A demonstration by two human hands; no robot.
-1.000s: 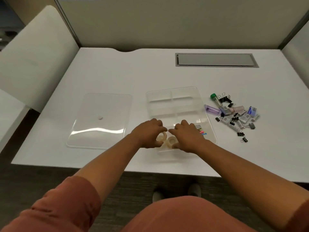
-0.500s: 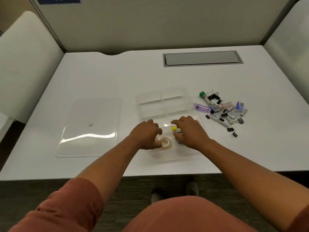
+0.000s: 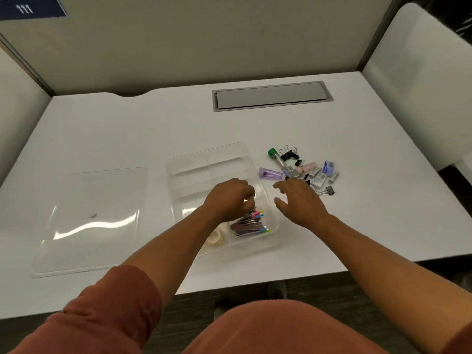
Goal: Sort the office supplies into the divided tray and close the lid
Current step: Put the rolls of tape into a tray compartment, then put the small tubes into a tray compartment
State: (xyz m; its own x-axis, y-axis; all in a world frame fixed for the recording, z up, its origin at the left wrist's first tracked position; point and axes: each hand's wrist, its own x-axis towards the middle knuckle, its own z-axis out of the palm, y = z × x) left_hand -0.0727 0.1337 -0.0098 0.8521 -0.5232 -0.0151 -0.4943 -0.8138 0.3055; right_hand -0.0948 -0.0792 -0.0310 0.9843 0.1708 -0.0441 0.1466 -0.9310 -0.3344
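White desk (image 3: 357, 139) bears divided tray (image 3: 212, 159), loose supplies (image 3: 304, 169).

**Materials and finish**

You have a clear glossy plastic tray (image 3: 212, 159) and lid (image 3: 89, 221) on a smooth matt white desk (image 3: 127, 129). Your binder clips (image 3: 290, 154) show black bodies with shiny wire handles. The cable hatch (image 3: 270, 95) looks like brushed grey metal.

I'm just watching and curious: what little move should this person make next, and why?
Probably reach the right hand a little further to the loose pile and pick up one item. That hand is open and beside the pile, the tray has bare far compartments, and the lid lies off to the left.
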